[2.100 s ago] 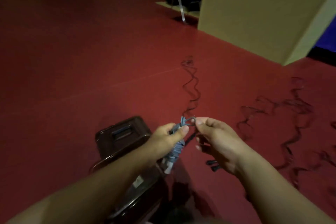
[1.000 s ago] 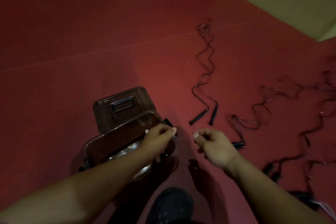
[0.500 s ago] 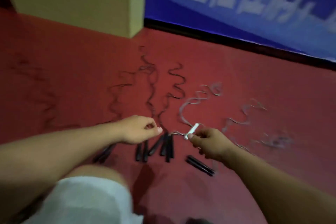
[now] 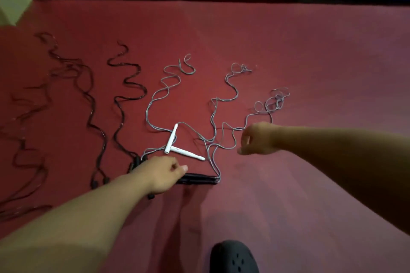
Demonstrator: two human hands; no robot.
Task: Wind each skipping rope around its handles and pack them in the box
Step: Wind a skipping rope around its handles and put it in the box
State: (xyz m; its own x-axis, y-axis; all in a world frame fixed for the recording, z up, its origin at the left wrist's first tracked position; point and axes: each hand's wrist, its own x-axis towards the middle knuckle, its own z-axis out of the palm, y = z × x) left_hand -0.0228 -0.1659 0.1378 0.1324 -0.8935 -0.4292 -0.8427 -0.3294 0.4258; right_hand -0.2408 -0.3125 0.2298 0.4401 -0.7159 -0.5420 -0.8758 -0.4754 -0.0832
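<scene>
1. Cord (image 4: 155,99) of the grey skipping rope looks light, limp and tangle-prone, sprawled on the red floor (image 4: 288,62).
2. White handles (image 4: 177,146) look rigid: grip there.
3. Left hand (image 4: 163,173) and right hand (image 4: 258,139) hover loosely curled, holding nothing.

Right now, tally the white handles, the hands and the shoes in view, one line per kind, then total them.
White handles: 2
Hands: 2, left hand and right hand
Shoe: 1
Total: 5
</scene>
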